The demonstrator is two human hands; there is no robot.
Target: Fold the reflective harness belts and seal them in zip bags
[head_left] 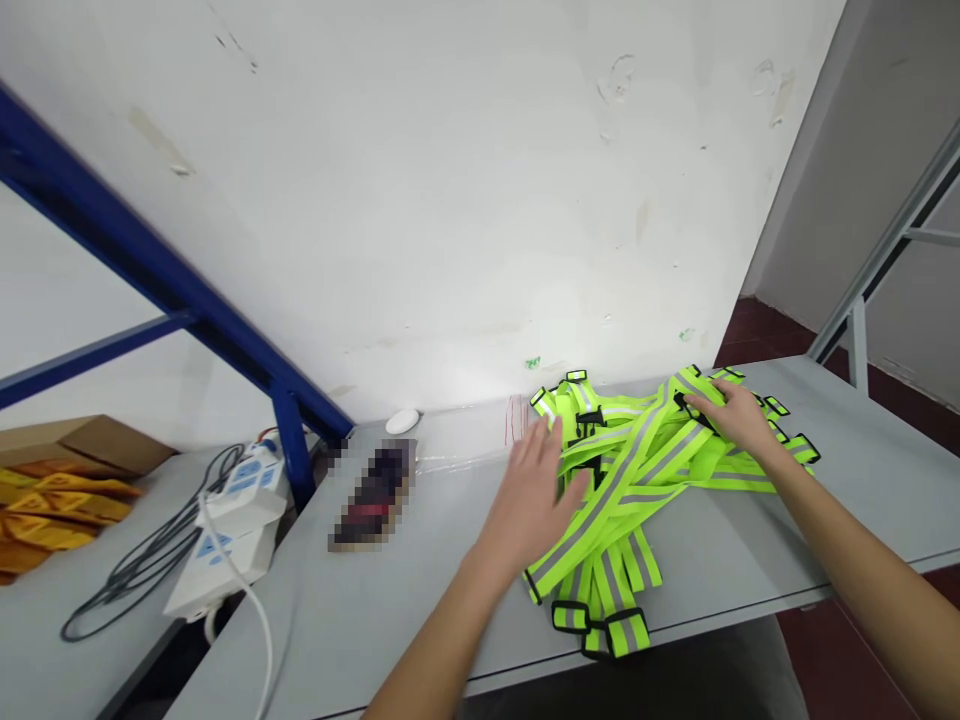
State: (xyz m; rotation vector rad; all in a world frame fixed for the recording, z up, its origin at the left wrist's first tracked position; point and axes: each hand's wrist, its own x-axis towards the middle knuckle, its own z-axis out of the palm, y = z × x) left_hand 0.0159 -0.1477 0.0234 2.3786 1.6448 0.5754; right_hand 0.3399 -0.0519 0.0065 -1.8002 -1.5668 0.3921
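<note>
A pile of neon-yellow reflective straps (637, 470) with grey stripes and black buckles lies on the grey table (750, 550). My right hand (731, 415) is at the pile's upper right, thumb and fingers closed on a reflective strap near a black buckle (682, 402). At the left side of the pile is my left hand (536, 490), its fingers spread and nothing visibly held. It overlaps the straps in view; whether it touches them I cannot tell. Several strap ends with black slides (571, 616) hang toward the table's front edge.
Clear plastic bags (461, 440) lie against the white wall, beside a white oval object (403, 422). A pixelated dark item (373, 500) rests left of them. Further left are white power strips (232, 540), cables, a blue metal frame (289, 440) and a cardboard box (90, 445) with yellow items.
</note>
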